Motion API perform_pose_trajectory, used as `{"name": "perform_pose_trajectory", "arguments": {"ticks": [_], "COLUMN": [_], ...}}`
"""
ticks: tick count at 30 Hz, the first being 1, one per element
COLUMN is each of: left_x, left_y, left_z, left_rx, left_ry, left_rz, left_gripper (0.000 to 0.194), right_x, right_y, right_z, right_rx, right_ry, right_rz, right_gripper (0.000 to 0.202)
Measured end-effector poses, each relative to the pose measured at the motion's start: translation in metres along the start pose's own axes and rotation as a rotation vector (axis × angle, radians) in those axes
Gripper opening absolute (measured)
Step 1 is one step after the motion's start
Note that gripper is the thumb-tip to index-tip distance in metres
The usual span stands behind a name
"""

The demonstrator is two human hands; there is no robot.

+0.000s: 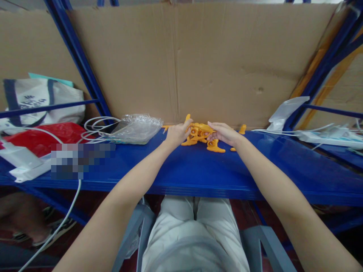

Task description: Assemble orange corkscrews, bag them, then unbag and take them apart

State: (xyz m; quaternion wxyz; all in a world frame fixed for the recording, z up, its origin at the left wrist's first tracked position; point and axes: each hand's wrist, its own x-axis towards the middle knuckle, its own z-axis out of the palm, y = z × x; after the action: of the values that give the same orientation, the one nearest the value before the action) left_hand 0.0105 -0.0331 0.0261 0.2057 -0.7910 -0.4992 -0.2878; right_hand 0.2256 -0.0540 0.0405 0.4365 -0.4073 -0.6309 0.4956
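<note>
A cluster of orange plastic pieces [202, 136] sits at the back of the blue shelf, some with small round metallic-looking spots. My left hand [177, 134] is closed at the left end of a long, ribbed orange plastic piece [200, 126]. At its other end my right hand [223, 133] has thumb and fingers bent around the piece. One foot-shaped orange piece [216, 146] lies just below my right fingers. Another orange piece [242, 129] stands to the right, behind my right wrist. The fingers hide part of the cluster.
Cardboard [215, 60] walls off the back of the blue shelf [198, 173]. Clear plastic bags [138, 128] and coiled white cables [98, 126] lie on the left, near a red bag [56, 136]. A white power strip [334, 138] is at right.
</note>
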Motion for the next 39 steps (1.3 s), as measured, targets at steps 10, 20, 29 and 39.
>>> {"name": "perform_pose_trajectory", "arguments": {"ticks": [10, 20, 29, 39], "left_x": [-0.001, 0.000, 0.002, 0.003], "left_y": [0.005, 0.000, 0.004, 0.004], "left_z": [0.005, 0.004, -0.005, -0.003], "left_rx": [-0.027, -0.014, -0.086, -0.159], "left_ry": [0.054, 0.008, -0.087, -0.158], "left_rz": [0.165, 0.149, 0.098, 0.088], "left_gripper": [0.049, 0.051, 0.049, 0.046], "right_x": [-0.010, -0.005, -0.002, -0.002], "right_y": [-0.007, -0.002, 0.000, -0.001], "right_z": [-0.004, 0.004, 0.007, 0.007], "right_rx": [0.052, -0.282, -0.547, -0.975], "right_ry": [-0.276, -0.073, 0.002, 0.103], "right_rz": [0.089, -0.122, -0.268, -0.337], "right_gripper": [0.036, 0.048, 0.057, 0.040]}}
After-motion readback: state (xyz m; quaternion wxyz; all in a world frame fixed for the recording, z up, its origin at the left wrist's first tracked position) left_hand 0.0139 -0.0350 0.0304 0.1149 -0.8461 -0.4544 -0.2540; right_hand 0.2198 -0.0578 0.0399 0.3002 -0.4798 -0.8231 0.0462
